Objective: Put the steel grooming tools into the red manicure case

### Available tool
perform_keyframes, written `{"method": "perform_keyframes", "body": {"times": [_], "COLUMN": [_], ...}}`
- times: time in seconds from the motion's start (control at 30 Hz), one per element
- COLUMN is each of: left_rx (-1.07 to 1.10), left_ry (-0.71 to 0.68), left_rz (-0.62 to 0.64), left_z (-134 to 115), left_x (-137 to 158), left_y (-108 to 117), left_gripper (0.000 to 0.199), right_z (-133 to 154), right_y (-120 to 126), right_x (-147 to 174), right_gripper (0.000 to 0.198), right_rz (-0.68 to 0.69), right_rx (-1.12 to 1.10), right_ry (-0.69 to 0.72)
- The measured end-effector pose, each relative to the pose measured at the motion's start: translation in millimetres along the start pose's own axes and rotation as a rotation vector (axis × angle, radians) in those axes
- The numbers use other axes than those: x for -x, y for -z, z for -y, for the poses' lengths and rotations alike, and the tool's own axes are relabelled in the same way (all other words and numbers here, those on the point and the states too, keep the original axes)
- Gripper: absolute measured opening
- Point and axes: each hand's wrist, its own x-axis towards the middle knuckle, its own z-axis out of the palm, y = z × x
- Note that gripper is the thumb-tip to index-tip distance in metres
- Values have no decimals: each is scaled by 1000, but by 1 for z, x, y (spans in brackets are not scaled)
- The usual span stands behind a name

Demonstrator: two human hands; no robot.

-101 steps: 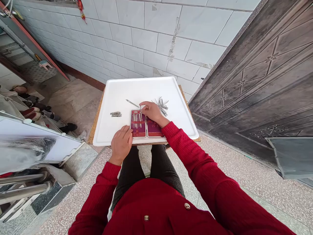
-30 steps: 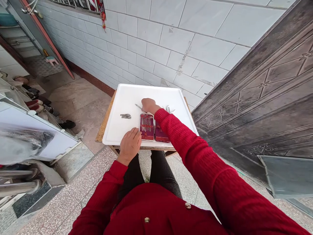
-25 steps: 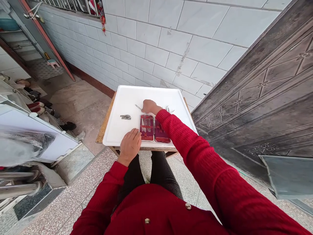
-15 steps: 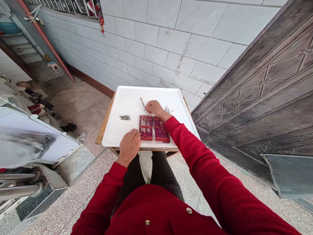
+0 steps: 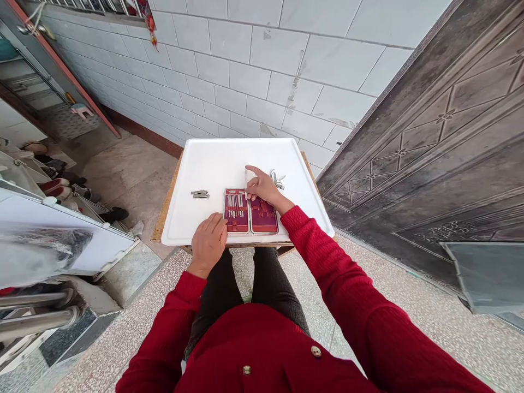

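An open manicure case (image 5: pixel 264 224) with a dark red lining lies near the front edge of the white tabletop (image 5: pixel 213 158). Several slim metal tools (image 5: pixel 234 206) sit side by side under straps in its left half. My left hand (image 5: pixel 208 240) rests flat at the case's left edge, fingers stretched out. Over the top middle of the case, my right hand (image 5: pixel 264 188) pinches a slim metal manicure tool (image 5: pixel 246 177), its index finger pointing out; the fingers partly hide the tool. Nail clippers (image 5: pixel 200 194) lie left of the case.
Silvery scissors or pliers (image 5: pixel 277 179) lie on the tabletop beyond my right wrist. A tiled wall (image 5: pixel 245 71) rises behind the table, and a dark carved door (image 5: pixel 409 158) stands on the right. Shoes on a rack (image 5: pixel 59 188) are at the left.
My right hand has drawn the slim tool back towards the case, and the tool now stands more upright in view. My left hand stays at the case's edge. The whole view has shifted slightly.
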Motion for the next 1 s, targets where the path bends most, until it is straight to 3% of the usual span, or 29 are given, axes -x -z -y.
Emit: {"method": "perform_keyframes", "body": {"times": [0.2, 0.37, 0.47, 0.7, 0.9, 1.0], "left_rx": [-8, -8, -12, -8, 6, 8], "left_ry": [-15, 3, -1, 6, 17, 24], "left_rz": [4, 13, 7, 10, 13, 23], "left_z": [1, 2, 1, 1, 1, 1], "left_x": [0, 0, 1, 1, 1, 1], "left_y": [1, 0, 0, -1, -1, -1], "left_gripper": [27, 28, 27, 28, 28, 29], "right_z": [2, 2, 1, -2, -2, -3], "right_y": [-2, -2, -3, -4, -4, -4], "right_x": [4, 4, 2, -1, -2, -2], "right_gripper": [83, 97, 94, 64, 31, 24], "right_rz": [-3, 25, 37, 21, 22, 32], "right_rx": [62, 78, 8, -86, -74, -38], "right_ry": [-6, 17, -12, -70, -86, -85]}}
